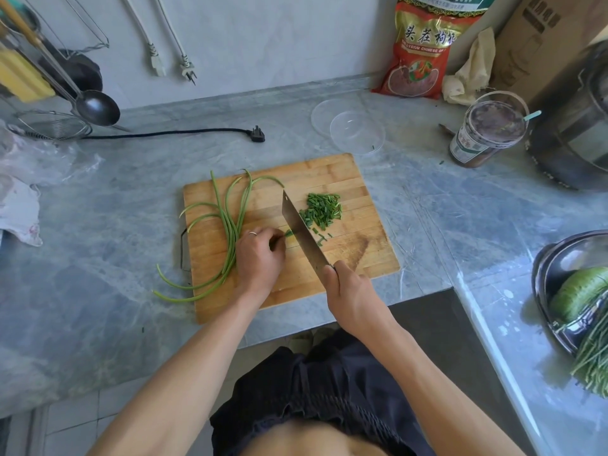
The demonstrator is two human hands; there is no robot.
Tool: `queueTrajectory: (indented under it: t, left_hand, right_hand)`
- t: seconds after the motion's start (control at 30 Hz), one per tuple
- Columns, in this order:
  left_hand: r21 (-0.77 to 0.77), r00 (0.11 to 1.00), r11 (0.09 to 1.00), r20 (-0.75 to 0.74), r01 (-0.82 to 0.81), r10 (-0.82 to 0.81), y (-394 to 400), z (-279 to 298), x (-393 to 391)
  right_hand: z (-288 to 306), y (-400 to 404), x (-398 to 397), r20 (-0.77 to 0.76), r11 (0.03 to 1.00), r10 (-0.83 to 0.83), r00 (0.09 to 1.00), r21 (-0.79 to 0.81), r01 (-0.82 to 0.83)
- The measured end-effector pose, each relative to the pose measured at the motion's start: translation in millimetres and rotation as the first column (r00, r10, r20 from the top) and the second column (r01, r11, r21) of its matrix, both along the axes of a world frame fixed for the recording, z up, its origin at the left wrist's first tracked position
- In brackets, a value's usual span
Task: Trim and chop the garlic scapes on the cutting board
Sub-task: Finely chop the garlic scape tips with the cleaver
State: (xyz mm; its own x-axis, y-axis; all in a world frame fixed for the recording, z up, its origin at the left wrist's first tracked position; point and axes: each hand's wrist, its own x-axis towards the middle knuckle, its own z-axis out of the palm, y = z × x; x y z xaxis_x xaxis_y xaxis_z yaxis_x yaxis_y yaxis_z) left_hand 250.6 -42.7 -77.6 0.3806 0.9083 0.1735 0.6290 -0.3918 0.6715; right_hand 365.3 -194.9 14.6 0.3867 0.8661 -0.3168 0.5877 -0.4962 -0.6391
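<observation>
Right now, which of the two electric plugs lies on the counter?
The black plug, lying behind the cutting board; the white plug hangs against the wall.

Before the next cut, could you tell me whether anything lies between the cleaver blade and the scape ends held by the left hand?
Nothing visible: the cleaver meets the scape ends directly beside the left hand.

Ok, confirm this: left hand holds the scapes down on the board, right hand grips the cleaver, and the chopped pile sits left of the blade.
One thing is wrong: the head view shows the chopped pile right of the cleaver blade, not left. The rest stands: the left hand holds the garlic scapes on the cutting board, and the right hand grips the cleaver.
</observation>
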Motion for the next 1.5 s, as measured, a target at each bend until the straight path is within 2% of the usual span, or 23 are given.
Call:
queueTrajectory:
  t: [0.1,0.2,0.5,0.9,1.07,1.23,1.5]
  left_hand:
    - [0.012,0.998,1.0,0.058,-0.004,0.004,-1,3,-2]
    - [0.028,0.997,1.0,0.072,-0.006,0.004,0,5,-3]
    - [-0.006,1.0,1.0,-0.011,-0.002,0.002,4,1,-4]
    - [0.057,0.994,0.998,-0.113,0.001,0.006,4,3,-2]
    - [0.056,0.991,0.998,-0.134,0.007,0.0,2,4,-2]
    - [0.069,0.984,0.996,-0.172,0.056,-0.043,2,5,-4]
    - [0.028,0.993,0.999,-0.115,0.034,-0.03,3,1,-2]
  right_hand:
    - [5,0,2,0.007,0.997,0.003,1.0,-0.075,-0.003]
    - [8,0,2,0.018,0.997,0.012,1.0,-0.071,-0.011]
    - [8,2,3,0.003,0.996,0.016,1.0,-0.084,-0.016]
    - [6,3,-4,0.026,0.988,0.057,0.998,-0.145,-0.053]
    - [5,0,-8,0.014,0.997,0.043,0.999,-0.061,-0.042]
    - [10,-1,-12,0.094,0.992,0.078,0.993,-0.102,-0.068]
    - [3,3,-18,0.092,0.99,-0.006,0.996,-0.137,0.018]
